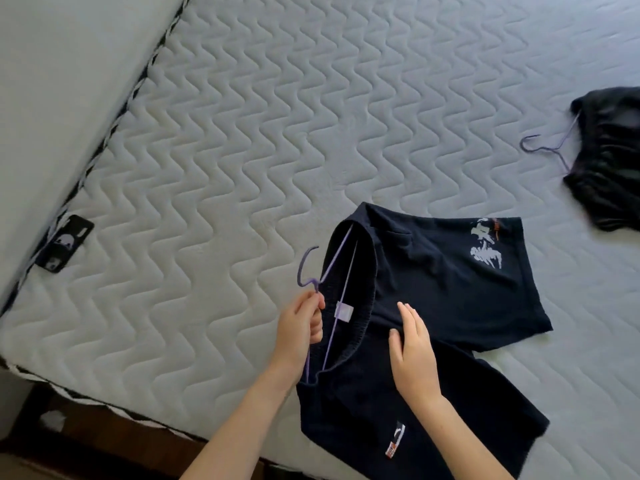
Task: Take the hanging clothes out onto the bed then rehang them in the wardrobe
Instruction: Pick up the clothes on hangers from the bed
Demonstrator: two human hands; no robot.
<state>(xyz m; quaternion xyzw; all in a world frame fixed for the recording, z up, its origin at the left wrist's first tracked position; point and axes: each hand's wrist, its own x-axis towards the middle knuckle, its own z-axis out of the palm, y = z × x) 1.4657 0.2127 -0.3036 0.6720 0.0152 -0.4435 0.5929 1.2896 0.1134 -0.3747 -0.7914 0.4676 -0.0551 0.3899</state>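
Left hand (301, 327): pinching the twisted neck of the purple hanger (313, 282) just under its hook, fingers curled round the wire.
Right hand (412, 351): lying flat on the dark shorts (433, 278) just beside the waistband (367, 306), fingers straight, gripping nothing.
Shorts: lying spread on the bed (242, 133) near its front edge, waistband gaping toward the left, one leg with a pale print reaching right, the other trailing toward the edge.
Hanger: sitting inside the waistband with both ends tucked under the elastic, hook sticking out left over bare mattress.
Other garment (609, 161): lying crumpled at the far right of the bed, well apart, with a second purple hanger (547, 150) poking out of it.
Wardrobe: not showing in this view.
Step in hand: probably readying this pair to be lifted by the hanger for rehanging; possibly only settling it down, and not telling which from this alone.
Doing it well: gripping at the neck rather than the hook tip; raising it level so both ends stay caught in the elastic; steadying the cloth with the flat hand until the weight is hanging freely; checking that the waistband is sitting evenly along the wire.
Risk: tilting the thin wire and letting one end slip out of the slack waistband, dropping the shorts.
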